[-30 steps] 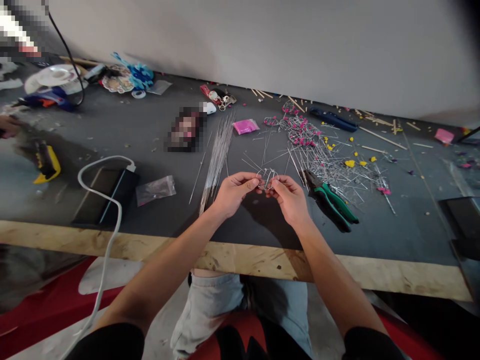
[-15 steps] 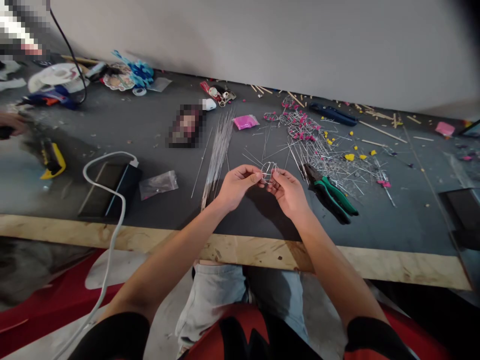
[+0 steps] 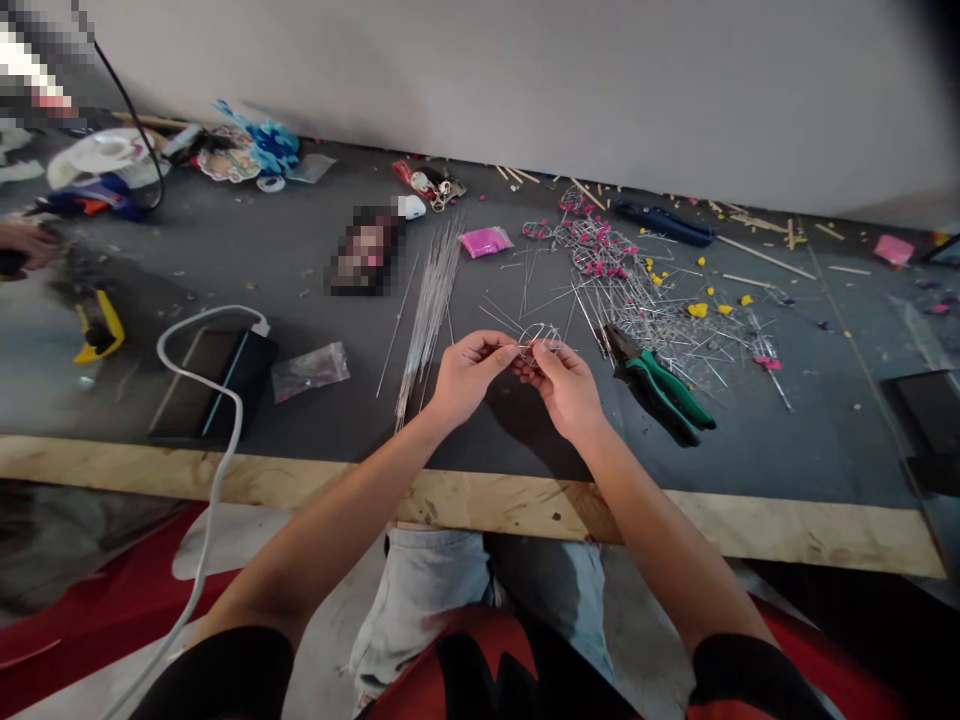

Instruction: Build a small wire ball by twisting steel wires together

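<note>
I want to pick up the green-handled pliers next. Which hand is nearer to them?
Right. The right hand is just left of the pliers, not touching; the left hand is farther left, both pinching the wire piece.

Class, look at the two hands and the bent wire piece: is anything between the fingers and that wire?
Nothing visible. The left hand and right hand both pinch the bent wire piece directly, above the dark table.

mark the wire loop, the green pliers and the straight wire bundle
wire loop (image 3: pixel 541 335), head view, upper arc between both hands' fingertips
green pliers (image 3: pixel 670 392), head view, green handle
straight wire bundle (image 3: pixel 431 300), head view, middle of the rods
</note>
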`<action>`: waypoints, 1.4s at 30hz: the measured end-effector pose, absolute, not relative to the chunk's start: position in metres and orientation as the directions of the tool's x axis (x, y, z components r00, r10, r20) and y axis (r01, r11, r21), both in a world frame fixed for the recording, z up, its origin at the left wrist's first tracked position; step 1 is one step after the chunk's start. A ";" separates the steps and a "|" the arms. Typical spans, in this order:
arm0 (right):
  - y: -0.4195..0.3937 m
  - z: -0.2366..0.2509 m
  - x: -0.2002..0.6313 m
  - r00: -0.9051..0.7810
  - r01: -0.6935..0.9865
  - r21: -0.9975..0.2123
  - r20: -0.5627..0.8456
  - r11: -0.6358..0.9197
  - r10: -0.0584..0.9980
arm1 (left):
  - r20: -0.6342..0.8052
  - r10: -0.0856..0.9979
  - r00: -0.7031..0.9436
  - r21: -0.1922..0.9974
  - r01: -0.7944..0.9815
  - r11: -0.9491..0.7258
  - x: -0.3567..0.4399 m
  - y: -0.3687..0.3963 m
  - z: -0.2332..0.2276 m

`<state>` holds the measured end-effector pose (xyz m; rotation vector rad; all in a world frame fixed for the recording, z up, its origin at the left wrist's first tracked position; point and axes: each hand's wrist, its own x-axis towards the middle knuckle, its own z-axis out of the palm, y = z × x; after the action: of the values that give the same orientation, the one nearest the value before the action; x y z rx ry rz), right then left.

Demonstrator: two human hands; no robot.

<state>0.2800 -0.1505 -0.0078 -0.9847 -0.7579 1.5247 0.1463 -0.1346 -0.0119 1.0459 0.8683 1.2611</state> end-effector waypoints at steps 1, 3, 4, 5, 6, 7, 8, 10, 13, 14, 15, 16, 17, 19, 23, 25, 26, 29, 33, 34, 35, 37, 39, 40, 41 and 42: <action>-0.151 -0.008 0.281 -0.041 -0.432 -0.886 -0.167 -0.168 0.985 | 0.035 0.990 0.135 0.948 -0.319 0.011 0.146 -0.134 -0.012; -0.151 -0.007 0.283 -0.055 -0.399 -0.905 -0.134 -0.145 0.989 | 0.012 0.987 0.159 0.943 -0.329 0.042 0.144 -0.132 -0.012; -0.151 -0.006 0.284 -0.068 -0.381 -0.914 -0.125 -0.141 0.990 | -0.003 0.984 0.176 0.941 -0.332 0.063 0.144 -0.132 -0.012; -0.151 -0.006 0.285 -0.082 -0.363 -0.921 -0.122 -0.144 0.989 | -0.018 0.981 0.194 0.940 -0.331 0.083 0.143 -0.132 -0.012; -0.151 -0.005 0.286 -0.094 -0.349 -0.925 -0.125 -0.150 0.988 | -0.030 0.977 0.209 0.940 -0.325 0.099 0.143 -0.132 -0.011; -0.151 -0.004 0.287 -0.101 -0.342 -0.926 -0.134 -0.160 0.986 | -0.036 0.975 0.218 0.944 -0.314 0.105 0.143 -0.132 -0.011; -0.151 -0.003 0.288 -0.100 -0.344 -0.923 -0.145 -0.171 0.984 | -0.035 0.975 0.218 0.948 -0.301 0.101 0.142 -0.132 -0.011; -0.150 -0.001 0.288 -0.080 -0.373 -0.908 -0.172 -0.189 0.982 | -0.023 0.979 0.202 0.958 -0.276 0.079 0.142 -0.132 -0.012; -0.148 0.000 0.288 -0.036 -0.418 -0.884 -0.211 -0.207 0.977 | -0.019 0.981 0.194 0.963 -0.260 0.070 0.143 -0.132 -0.012; -0.148 0.000 0.289 -0.024 -0.428 -0.879 -0.219 -0.208 0.975 | -0.026 0.980 0.197 0.963 -0.257 0.078 0.143 -0.132 -0.013; -0.147 0.000 0.289 -0.017 -0.437 -0.875 -0.224 -0.209 0.974 | -0.038 0.979 0.201 0.963 -0.253 0.089 0.143 -0.132 -0.013; -0.147 0.000 0.289 -0.015 -0.444 -0.871 -0.227 -0.209 0.974 | -0.052 0.977 0.205 0.963 -0.249 0.103 0.143 -0.132 -0.013; -0.146 0.000 0.289 -0.015 -0.450 -0.868 -0.229 -0.211 0.973 | -0.066 0.975 0.210 0.962 -0.245 0.118 0.143 -0.132 -0.012; -0.146 -0.001 0.289 -0.008 -0.454 -0.865 -0.235 -0.213 0.972 | -0.093 0.969 0.228 0.959 -0.242 0.148 0.143 -0.132 -0.012; -0.145 -0.002 0.289 0.029 -0.440 -0.873 -0.249 -0.211 0.968 | -0.098 0.961 0.260 0.951 -0.261 0.168 0.144 -0.133 -0.014; -0.144 -0.003 0.290 0.043 -0.420 -0.885 -0.237 -0.198 0.970 | -0.098 0.959 0.265 0.950 -0.262 0.169 0.144 -0.133 -0.015; -0.144 -0.003 0.291 0.054 -0.398 -0.899 -0.224 -0.185 0.973 | -0.103 0.958 0.269 0.949 -0.262 0.176 0.144 -0.133 -0.015; -0.145 -0.005 0.294 0.061 -0.239 -0.959 -0.171 -0.152 0.983 | -0.103 0.956 0.273 0.941 -0.285 0.183 0.144 -0.132 -0.014; -0.148 -0.005 0.298 -0.023 0.072 -0.993 -0.097 -0.095 0.995 | -0.044 0.970 0.241 0.968 -0.229 0.101 0.141 -0.130 -0.012; -0.148 -0.005 0.298 -0.028 0.113 -0.991 -0.069 -0.065 0.997 | -0.044 0.970 0.238 0.978 -0.189 0.091 0.141 -0.130 -0.012; -0.148 -0.005 0.298 -0.021 0.133 -0.990 -0.040 -0.037 0.999 | -0.051 0.970 0.240 0.984 -0.155 0.091 0.140 -0.130 -0.012; -0.148 -0.005 0.299 0.010 0.111 -0.994 -0.002 -0.003 1.000 | -0.069 0.967 0.246 0.984 -0.144 0.107 0.141 -0.131 -0.014; -0.147 -0.007 0.298 0.030 0.039 -0.999 0.004 0.003 1.000 | -0.060 0.969 0.241 0.969 -0.218 0.114 0.142 -0.131 -0.015; -0.147 -0.007 0.298 0.031 0.001 -1.000 -0.001 -0.002 1.000 | -0.047 0.971 0.233 0.958 -0.266 0.110 0.143 -0.131 -0.016; -0.146 -0.008 0.298 0.027 -0.022 -1.000 -0.014 -0.013 1.000 | -0.034 0.974 0.226 0.945 -0.309 0.105 0.144 -0.132 -0.016; -0.146 -0.009 0.298 0.023 -0.025 -0.999 -0.028 -0.028 0.999 | -0.026 0.974 0.223 0.935 -0.339 0.103 0.144 -0.132 -0.016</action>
<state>0.2976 -0.1463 -0.0085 -1.2227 -1.1607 1.2240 0.1443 -0.1318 -0.0164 0.9956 0.8248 1.1526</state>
